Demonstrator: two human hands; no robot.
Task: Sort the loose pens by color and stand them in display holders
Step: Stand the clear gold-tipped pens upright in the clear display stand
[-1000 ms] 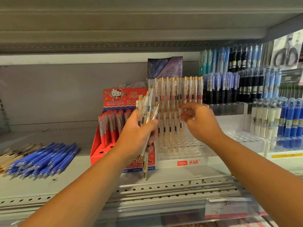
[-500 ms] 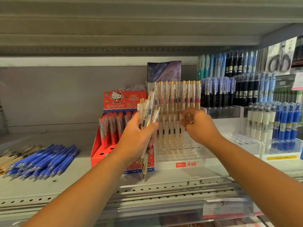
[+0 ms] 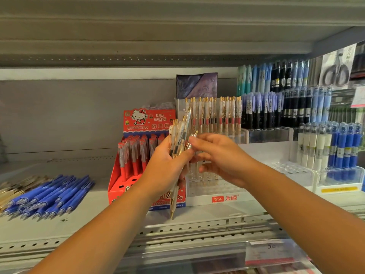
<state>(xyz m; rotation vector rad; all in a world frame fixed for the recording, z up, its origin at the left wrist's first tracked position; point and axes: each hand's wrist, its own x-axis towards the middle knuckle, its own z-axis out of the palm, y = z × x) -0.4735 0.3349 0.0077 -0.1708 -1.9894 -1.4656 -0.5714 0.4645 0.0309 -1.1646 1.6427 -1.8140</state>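
Note:
My left hand (image 3: 166, 169) grips a bunch of clear gold-tipped pens (image 3: 180, 139), their tips hanging down to the shelf front. My right hand (image 3: 219, 157) meets the bunch from the right, its fingertips pinching the top of one pen there. Behind both hands stands a clear tiered display holder (image 3: 217, 196) with a red brand label. Matching clear-and-gold pens (image 3: 215, 113) stand in its back rows; the front holes are largely hidden by my hands. Loose blue pens (image 3: 51, 196) lie in a pile on the shelf at the left, next to some gold ones (image 3: 11, 188).
A red cartoon-cat box (image 3: 138, 155) of red pens stands just left of the holder. Racks of black, blue and white pens (image 3: 286, 107) fill the right side. The shelf's perforated front rail (image 3: 177, 232) runs below my wrists; another shelf hangs low overhead.
My right hand has come away from the pens standing in the holder and moved left to the bunch in my left hand. The left hand has barely moved.

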